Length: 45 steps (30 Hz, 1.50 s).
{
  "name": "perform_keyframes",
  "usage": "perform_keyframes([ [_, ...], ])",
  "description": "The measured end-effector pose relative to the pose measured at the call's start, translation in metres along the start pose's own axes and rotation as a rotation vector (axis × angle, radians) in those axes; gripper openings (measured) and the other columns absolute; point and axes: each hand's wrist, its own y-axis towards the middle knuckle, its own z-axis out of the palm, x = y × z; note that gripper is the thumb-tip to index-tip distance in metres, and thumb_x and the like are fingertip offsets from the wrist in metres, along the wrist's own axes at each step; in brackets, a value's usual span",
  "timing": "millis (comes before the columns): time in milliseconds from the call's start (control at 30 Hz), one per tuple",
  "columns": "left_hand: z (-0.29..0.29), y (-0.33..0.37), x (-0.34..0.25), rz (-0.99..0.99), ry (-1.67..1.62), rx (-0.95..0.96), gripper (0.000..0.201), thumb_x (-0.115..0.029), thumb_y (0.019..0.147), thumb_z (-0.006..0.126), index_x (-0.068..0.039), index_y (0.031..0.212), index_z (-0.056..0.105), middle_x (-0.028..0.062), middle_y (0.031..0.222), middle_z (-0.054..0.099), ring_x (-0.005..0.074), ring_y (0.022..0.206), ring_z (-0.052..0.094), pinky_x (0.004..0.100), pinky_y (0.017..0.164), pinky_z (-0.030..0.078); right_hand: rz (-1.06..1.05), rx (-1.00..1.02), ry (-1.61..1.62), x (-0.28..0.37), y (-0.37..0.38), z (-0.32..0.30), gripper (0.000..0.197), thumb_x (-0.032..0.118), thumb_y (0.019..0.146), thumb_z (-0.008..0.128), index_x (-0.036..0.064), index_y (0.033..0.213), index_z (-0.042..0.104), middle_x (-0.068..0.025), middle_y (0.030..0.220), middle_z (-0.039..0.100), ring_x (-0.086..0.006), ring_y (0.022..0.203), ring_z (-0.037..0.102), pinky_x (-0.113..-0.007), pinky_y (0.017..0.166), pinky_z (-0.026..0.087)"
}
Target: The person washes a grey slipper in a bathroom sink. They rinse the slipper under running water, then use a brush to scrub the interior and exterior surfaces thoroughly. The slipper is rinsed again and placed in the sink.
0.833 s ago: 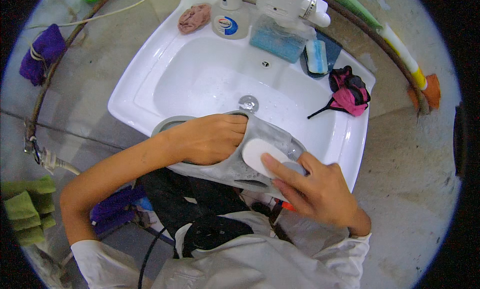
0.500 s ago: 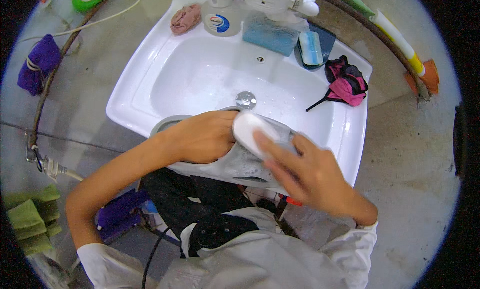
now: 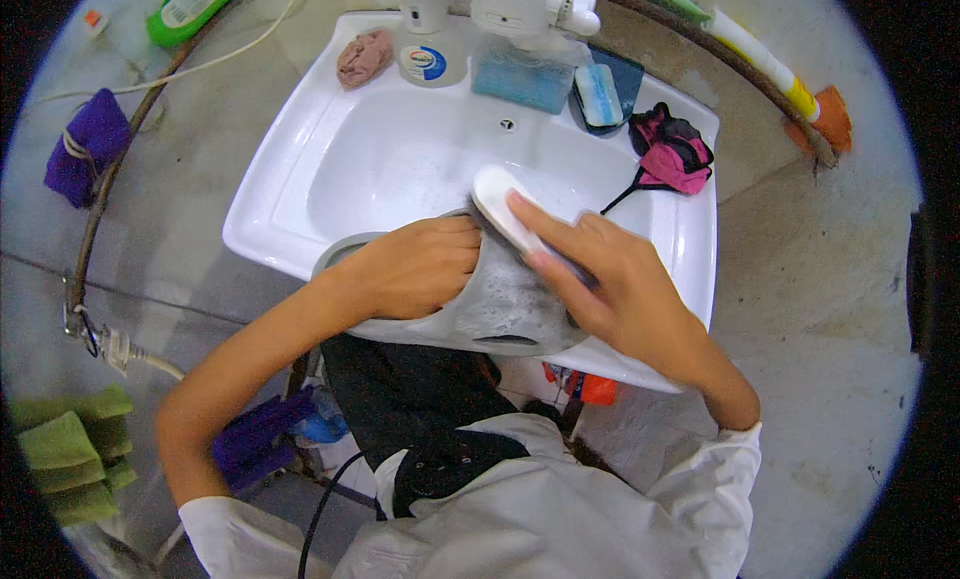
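My right hand [image 3: 625, 279] grips a white oval scrubbing brush [image 3: 498, 197], its index finger stretched along the back. The brush rests against the far edge of a grey, soapy item [image 3: 515, 294] lying over the sink's near rim. Foam spreads across that item, and a dark slot shows near its front; whether it is board, cloth or both I cannot tell. My left hand [image 3: 420, 269] is closed on its left part, knuckles up, the fingertips hidden. The brush's bristles are out of sight.
Along the back of the white sink [image 3: 265, 204] are a pinkish crumpled cloth [image 3: 365, 59], a pump bottle [image 3: 425, 64], a blue sponge [image 3: 520, 79] and a soap bar [image 3: 599, 95]. A pink and black cloth item [image 3: 675, 159] lies on its right rim.
The brush has moved to the far edge of the grey item, with my right hand following it. My left hand keeps its hold. The whole view has shifted slightly.
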Motion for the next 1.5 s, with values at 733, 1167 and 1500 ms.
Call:
perform_keyframes([
  [733, 0.012, 0.0, 0.004, 0.145, -0.135, -0.243, 0.023, -0.016, 0.077, 0.058, -0.004, 0.095, 0.064, 0.0132, 0.102, 0.063, 0.0306, 0.1, 0.058, 0.0405, 0.091, 0.046, -0.038, 0.157, -0.233, 0.043, -0.066, 0.016, 0.057, 0.028, 0.092, 0.06, 0.0264, 0.146, 0.042, -0.0117, 0.074, 0.049, -0.0247, 0.043, 0.049, -0.038, 0.038, 0.041],
  [1167, 0.007, -0.015, -0.016, -0.069, -0.257, -0.132, 0.023, -0.005, 0.077, 0.059, 0.003, 0.099, 0.064, 0.0239, 0.103, 0.064, 0.0399, 0.095, 0.061, 0.0441, 0.086, 0.049, 0.043, -0.019, -0.107, 0.033, -0.041, 0.024, 0.054, 0.025, 0.095, 0.056, 0.0248, 0.147, 0.04, -0.0145, 0.071, 0.048, -0.0306, 0.051, 0.051, -0.043, 0.05, 0.045],
  [1500, 0.003, -0.008, -0.039, -0.348, -0.279, -0.415, 0.031, -0.014, 0.082, 0.062, 0.001, 0.109, 0.064, 0.023, 0.103, 0.064, 0.0392, 0.097, 0.06, 0.044, 0.089, 0.048, -0.05, -0.162, -0.217, 0.031, -0.005, 0.029, 0.052, 0.03, 0.096, 0.054, 0.0269, 0.146, 0.04, -0.0157, 0.07, 0.052, -0.0345, 0.052, 0.054, -0.044, 0.046, 0.045],
])
